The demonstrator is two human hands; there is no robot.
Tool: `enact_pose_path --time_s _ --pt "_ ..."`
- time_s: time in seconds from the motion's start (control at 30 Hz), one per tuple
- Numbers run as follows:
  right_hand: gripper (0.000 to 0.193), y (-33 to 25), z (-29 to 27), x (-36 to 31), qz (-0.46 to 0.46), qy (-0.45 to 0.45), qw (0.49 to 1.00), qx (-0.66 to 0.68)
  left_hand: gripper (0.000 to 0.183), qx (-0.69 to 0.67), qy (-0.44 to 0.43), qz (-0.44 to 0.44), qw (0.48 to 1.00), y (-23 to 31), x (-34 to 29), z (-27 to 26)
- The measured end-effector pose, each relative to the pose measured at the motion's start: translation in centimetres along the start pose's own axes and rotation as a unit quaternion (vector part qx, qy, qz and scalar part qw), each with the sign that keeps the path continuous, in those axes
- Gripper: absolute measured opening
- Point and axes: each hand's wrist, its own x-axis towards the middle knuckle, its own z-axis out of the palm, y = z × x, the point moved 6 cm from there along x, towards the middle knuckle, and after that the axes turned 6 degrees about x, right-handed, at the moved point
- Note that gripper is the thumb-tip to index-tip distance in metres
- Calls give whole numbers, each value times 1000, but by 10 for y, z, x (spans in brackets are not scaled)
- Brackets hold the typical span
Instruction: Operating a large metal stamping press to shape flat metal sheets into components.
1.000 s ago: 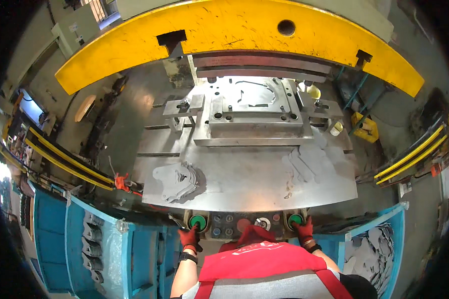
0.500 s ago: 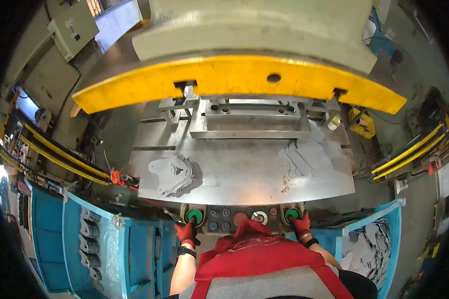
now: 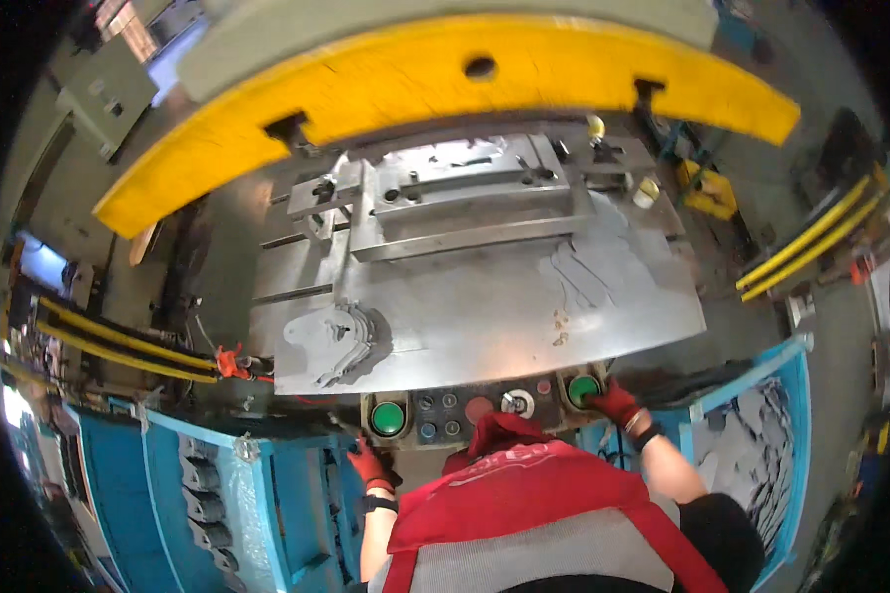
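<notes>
My left hand, in a red glove, is just below the left green button, apart from it. Its fingers are curled, and a slim metal tool sticks out from them; its exact kind is too small to tell. My right hand, also red-gloved, reaches its fingers to the edge of the right green button and holds nothing. Between the buttons lies a dark control panel with small knobs and a red button. Beyond it, a steel die sits on the press bed under the raised yellow ram edge.
Flat grey metal parts are stacked on the bed's left; more grey sheet pieces lie right. Blue bins with metal parts flank me: a left bin and a right bin. Yellow guard bars stand at both sides.
The yellow ram edge has risen, showing more of the die. My left hand has come down off its green button. My right hand stays at its button. The view has tilted.
</notes>
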Motion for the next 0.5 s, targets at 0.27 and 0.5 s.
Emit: enact_pose_path --time_s 0.27,0.5 --pt "35 -96 -130 24 -152 271 938 153 40 -225 -23 -7 974 104 -60 -42" --pt "60 -144 -105 111 -216 361 879 -225 37 -108 -278 151 943 288 -107 53"
